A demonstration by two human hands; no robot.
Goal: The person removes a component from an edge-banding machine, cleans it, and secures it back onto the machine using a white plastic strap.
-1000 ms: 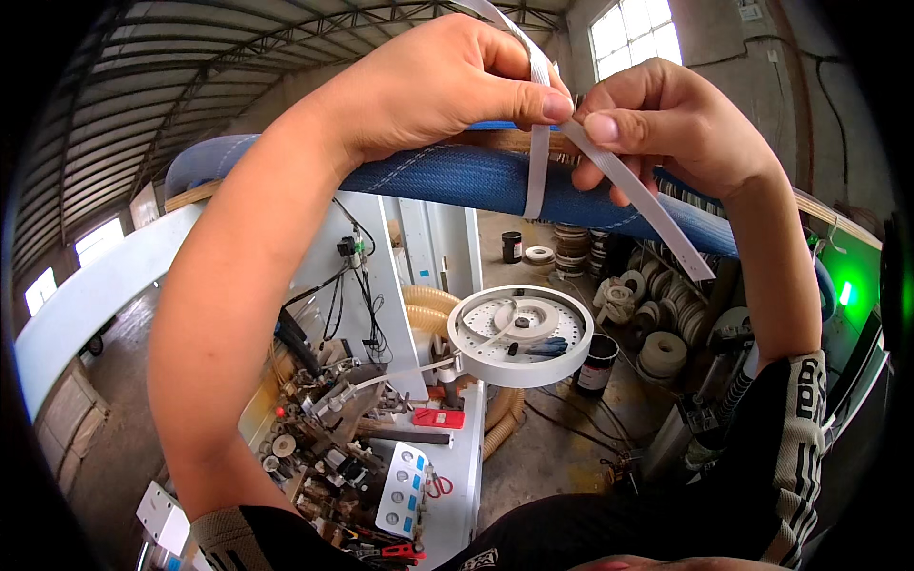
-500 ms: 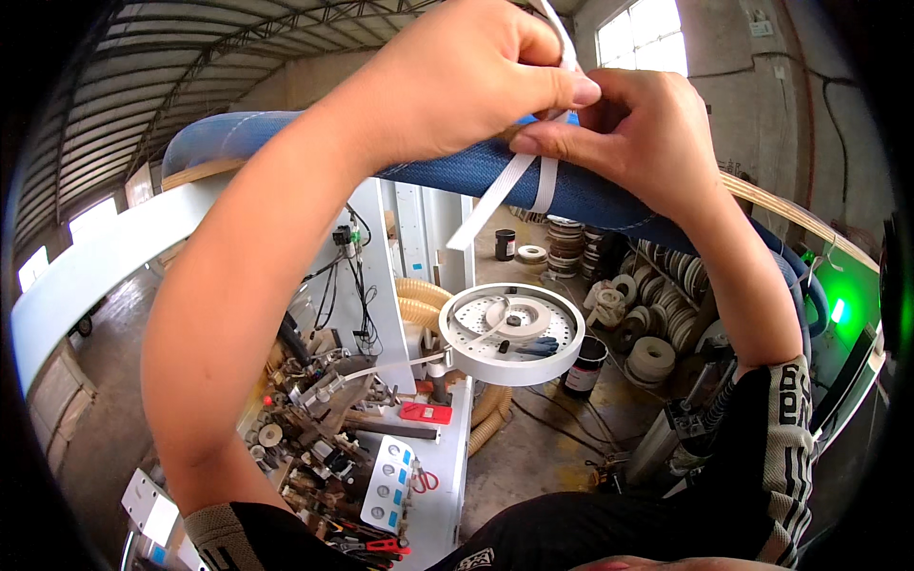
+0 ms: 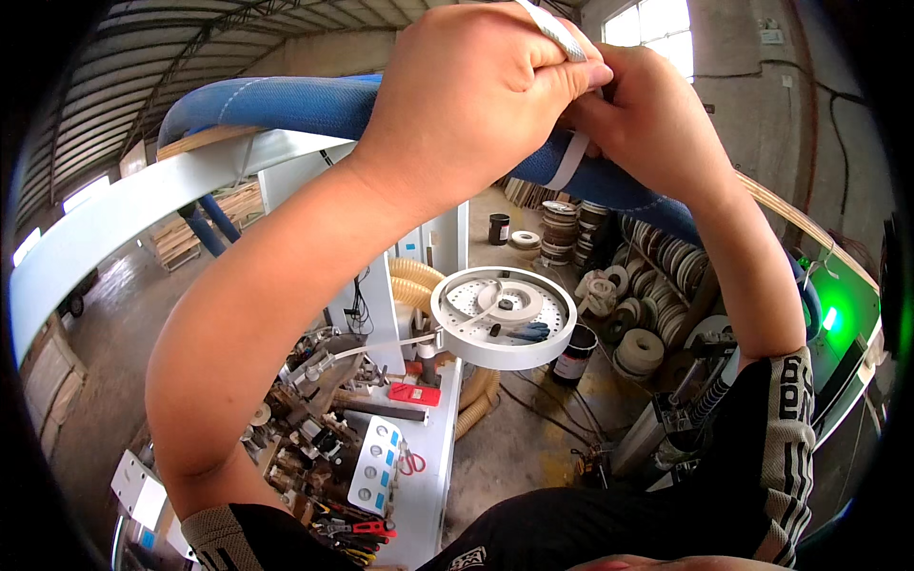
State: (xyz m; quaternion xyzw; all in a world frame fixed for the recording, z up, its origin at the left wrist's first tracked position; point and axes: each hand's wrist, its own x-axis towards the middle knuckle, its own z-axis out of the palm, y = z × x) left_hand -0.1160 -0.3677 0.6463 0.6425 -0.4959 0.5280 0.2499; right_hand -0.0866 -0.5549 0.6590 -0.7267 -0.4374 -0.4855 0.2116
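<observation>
A thick blue fabric-covered hose (image 3: 276, 103) runs across above me on a curved support, with a flat white strap (image 3: 569, 162) looped around it. My left hand (image 3: 466, 105) is closed, pinching the strap's upper end between thumb and fingers. Pressed against its fingertips, my right hand (image 3: 657, 128) is closed too, at the strap just above the hose. Both hands hide the point where the strap's ends meet.
Below, a round white tray (image 3: 505, 360) holds a reel and dark gloves. A bench crowded with machine parts, a gauge panel (image 3: 376, 463) and red-handled pliers (image 3: 373, 527) stands lower left. Stacked reels (image 3: 638, 352) and a black bucket (image 3: 576, 354) sit on the floor.
My left hand has moved down and right, now covering part of the hose. The strap's loose tail that hung below the hose is out of sight. My right hand has risen slightly.
</observation>
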